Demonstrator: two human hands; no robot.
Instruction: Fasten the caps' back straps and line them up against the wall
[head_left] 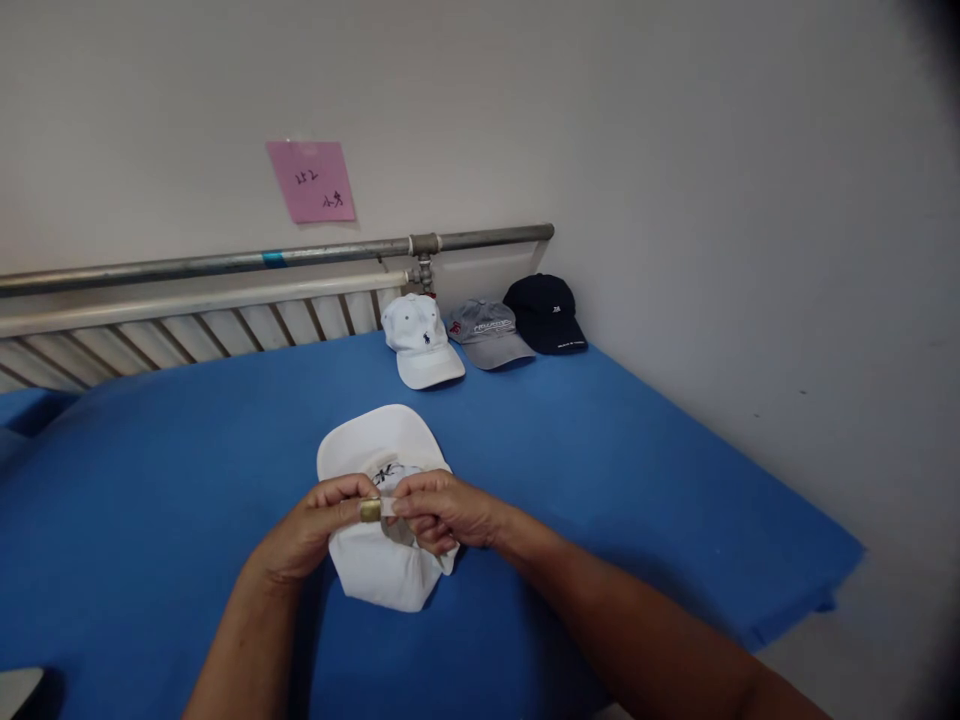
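A white cap [379, 450] lies on the blue cloth [187, 470], brim pointing away from me. My left hand [311, 530] pinches the brass buckle [370, 511] of the cap's back strap. My right hand [442, 512] is closed on the white strap [388, 507] just right of the buckle. Both hands hover over the cap's back, fingers curled. The strap's far end is hidden under my fingers.
Three more caps stand in a row at the back: a white one [420, 340], a grey one [489, 332] and a dark navy one [546, 312]. Behind them run a metal pipe [300, 255] and a radiator. A pink note [311, 180] hangs on the wall. The cloth's edge drops at the right.
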